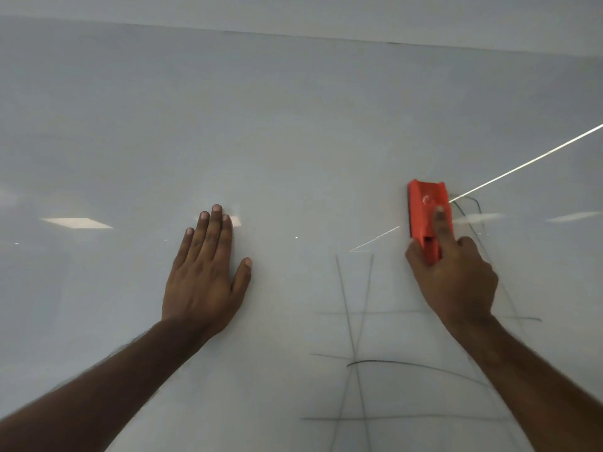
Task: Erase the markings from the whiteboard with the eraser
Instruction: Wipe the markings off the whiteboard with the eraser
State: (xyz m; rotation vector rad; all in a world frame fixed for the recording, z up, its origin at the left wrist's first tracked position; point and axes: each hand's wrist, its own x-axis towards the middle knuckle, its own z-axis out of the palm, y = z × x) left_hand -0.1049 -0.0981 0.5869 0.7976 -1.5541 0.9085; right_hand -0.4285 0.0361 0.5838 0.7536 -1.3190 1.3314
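We see our right hand [453,275] gripping a red eraser [427,216] against the whiteboard [293,125], forefinger along its back. Our left hand [205,275] lies open and flat, empty. Thin dark lines [355,321] cross below; no readable writing.

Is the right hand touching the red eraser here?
Touching. The head view shows the right hand gripping the red eraser: its index finger lies along the top and the thumb presses the eraser's left side.
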